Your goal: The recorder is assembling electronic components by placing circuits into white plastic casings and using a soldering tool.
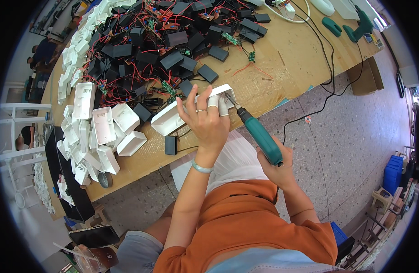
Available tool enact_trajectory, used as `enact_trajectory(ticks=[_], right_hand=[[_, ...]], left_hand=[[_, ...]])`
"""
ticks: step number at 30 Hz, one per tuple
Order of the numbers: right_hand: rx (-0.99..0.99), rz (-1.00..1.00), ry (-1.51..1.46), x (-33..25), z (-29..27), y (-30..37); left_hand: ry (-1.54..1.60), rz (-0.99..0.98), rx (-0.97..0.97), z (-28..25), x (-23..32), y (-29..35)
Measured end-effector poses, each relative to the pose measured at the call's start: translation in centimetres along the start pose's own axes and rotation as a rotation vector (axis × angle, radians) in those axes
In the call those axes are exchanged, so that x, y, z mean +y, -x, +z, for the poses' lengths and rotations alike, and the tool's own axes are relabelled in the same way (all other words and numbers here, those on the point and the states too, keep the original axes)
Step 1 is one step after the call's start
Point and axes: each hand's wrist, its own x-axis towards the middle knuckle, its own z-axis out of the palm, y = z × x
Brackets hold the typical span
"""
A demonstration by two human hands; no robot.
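Heap of black boxes (173,59) with red wires, white housings (102,125) alongside

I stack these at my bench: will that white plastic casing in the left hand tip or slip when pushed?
The white casing looks hollow and thin-walled, so probably light and stiff. It overhangs the table edge, steadied only by the left hand, so a push might tip it off. Its smooth plastic likely slides easily.

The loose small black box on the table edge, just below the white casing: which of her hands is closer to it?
Left. The left hand, gripping the white casing, sits just right of the small black box. The right hand, holding the teal electric screwdriver, is farther right, off the table.
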Motion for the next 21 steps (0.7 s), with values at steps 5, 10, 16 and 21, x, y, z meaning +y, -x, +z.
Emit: enact_trajectory(ticks=[5, 10, 16, 21], right_hand=[[0.021, 0.015, 0.001, -0.5, -0.3, 0.1], [0.038, 0.203, -0.006, 1.0, -1.6, 2.7], [0.046, 0.301, -0.265, -0.2, -3.1, 3.6], [0.059, 0.336, -0.359, -0.2, -3.3, 3.7]], left_hand=[[0.000, 0.002, 0.012, 0.0, 0.0, 0.0], [0.000, 0.001, 0.013, 0.1, 0.0, 0.0], [-0.017, -0.002, 0.018, 0.2, 0.0, 0.0], [-0.024, 0.001, 0.022, 0.3, 0.1, 0.0]])
